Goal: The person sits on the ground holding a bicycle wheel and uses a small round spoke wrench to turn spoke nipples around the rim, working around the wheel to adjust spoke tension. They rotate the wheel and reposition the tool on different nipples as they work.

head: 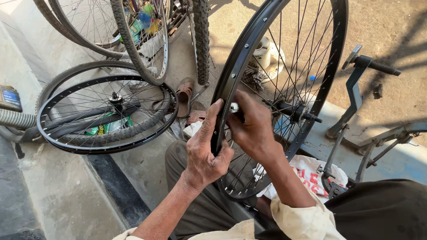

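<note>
Left hand [203,153] clamps the rim [231,75]; right hand [253,126] pinches a small tool [234,107]. Risk: tool slipping off, rim rolling from the lap.

single head-worn view, steeply downward and close over lap, onto black wheel rim [249,49] and pavement

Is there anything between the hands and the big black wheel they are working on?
No, nothing is in the way. The left hand already grips the rim of the black wheel, and the right hand reaches in among the spokes, pressing a small white-tipped tool at the rim.
</note>
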